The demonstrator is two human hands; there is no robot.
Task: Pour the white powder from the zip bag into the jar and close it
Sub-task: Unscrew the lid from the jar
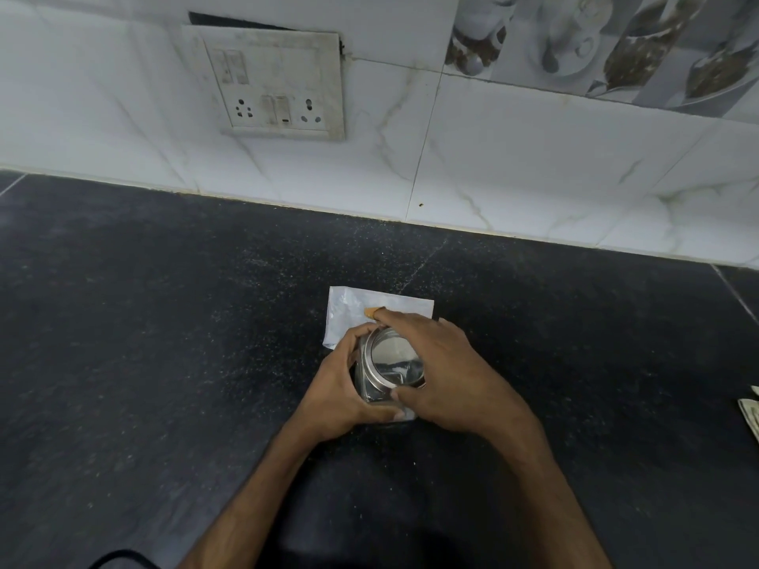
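A small glass jar stands on the black counter, with white powder visible through its lid. My left hand wraps around the jar's left side. My right hand grips the round metal lid with a clear window, fingers spread around its rim on top of the jar. A flat, clear zip bag lies on the counter just behind the jar, partly hidden by my hands.
The black stone counter stretches left and right, dusted with white specks. A tiled wall with a switch-and-socket plate rises behind it. Some paper sits at the right edge. A black cable curves at the bottom left.
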